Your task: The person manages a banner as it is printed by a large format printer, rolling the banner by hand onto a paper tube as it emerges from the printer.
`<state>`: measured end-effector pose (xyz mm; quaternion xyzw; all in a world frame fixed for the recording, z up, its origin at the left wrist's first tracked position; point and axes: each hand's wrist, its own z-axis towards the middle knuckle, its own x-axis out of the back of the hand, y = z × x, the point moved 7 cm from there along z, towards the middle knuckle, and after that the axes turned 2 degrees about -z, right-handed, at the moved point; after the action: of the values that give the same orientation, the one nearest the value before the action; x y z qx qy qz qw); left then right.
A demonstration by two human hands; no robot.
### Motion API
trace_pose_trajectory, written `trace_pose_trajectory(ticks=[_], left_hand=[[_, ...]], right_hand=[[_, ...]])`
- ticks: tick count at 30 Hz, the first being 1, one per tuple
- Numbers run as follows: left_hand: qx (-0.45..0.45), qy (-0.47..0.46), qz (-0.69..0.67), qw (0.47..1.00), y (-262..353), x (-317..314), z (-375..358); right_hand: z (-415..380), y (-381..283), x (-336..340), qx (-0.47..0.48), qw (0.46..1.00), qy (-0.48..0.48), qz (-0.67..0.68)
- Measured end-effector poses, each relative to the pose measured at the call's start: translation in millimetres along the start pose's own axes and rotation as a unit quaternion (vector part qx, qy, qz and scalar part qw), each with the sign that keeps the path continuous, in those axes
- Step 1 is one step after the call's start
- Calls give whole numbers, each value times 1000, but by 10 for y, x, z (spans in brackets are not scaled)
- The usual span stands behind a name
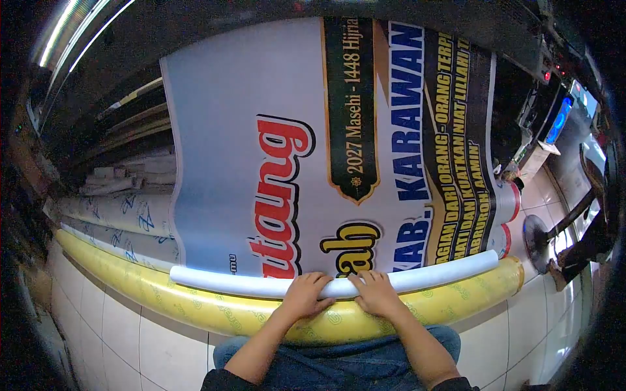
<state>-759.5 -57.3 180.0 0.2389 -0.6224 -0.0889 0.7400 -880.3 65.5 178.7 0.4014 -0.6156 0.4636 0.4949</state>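
A printed banner (228,85) hangs down in front of me from a dark machine, with large red, black and gold lettering. Its lower end is wound into a white roll (228,281) that runs left to right across my lap. My left hand (306,296) curls its fingers over the roll just left of its middle. Close beside it, my right hand (377,293) wraps the same roll from the right, thumb towards the left hand. Beneath the roll lies a long plastic-wrapped yellow roll (195,309), across my knees.
More wrapped rolls (124,212) lie at the left, below folded pale material (124,179). On the right are a lit screen (559,120), a round dark stand base (536,234) and red-rimmed roll ends (512,199). The floor is white tile (173,342).
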Motion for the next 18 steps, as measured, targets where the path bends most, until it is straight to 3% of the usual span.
trace_pose_trajectory(ticks=[18], left_hand=[[-9,15,-1,1000,9,21,-9]], right_hand=[[-6,-5,-2,6,1000,24,-3]])
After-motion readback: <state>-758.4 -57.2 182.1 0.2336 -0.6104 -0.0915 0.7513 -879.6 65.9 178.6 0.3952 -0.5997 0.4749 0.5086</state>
